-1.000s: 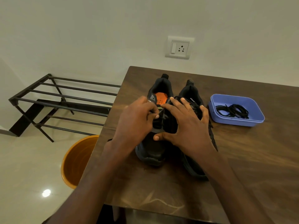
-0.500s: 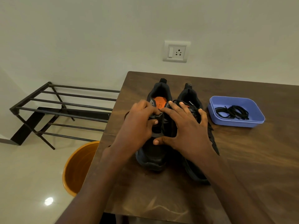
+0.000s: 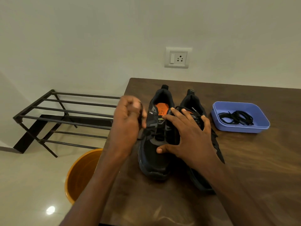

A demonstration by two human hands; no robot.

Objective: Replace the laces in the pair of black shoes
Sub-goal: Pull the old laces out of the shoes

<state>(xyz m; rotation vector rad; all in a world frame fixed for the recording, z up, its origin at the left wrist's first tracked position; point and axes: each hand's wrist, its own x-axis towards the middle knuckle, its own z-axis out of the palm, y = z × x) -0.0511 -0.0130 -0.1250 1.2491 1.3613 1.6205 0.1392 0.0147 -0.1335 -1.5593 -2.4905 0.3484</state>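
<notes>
Two black shoes stand side by side on the wooden table (image 3: 244, 176), toes toward me. The left shoe (image 3: 154, 157) has an orange insole, and its black lace (image 3: 145, 134) is partly pulled out of the eyelets. My left hand (image 3: 128, 121) is blurred, raised beside that shoe's left side, fingers curled round the lace. My right hand (image 3: 187, 136) lies spread across both shoes, fingers straight, thumb on the left shoe's vamp. The right shoe (image 3: 198, 105) is still laced and mostly hidden under my hand.
A blue plastic tray (image 3: 262, 126) with a coil of black laces (image 3: 236, 118) sits at the right of the shoes. An orange bucket (image 3: 81, 173) stands on the floor by the table's left edge. A black metal rack (image 3: 65, 116) stands against the wall.
My left hand has drawn leftward and up away from the left shoe's tongue, pulling the lace out with it. My right hand stays pressed on the shoes.
</notes>
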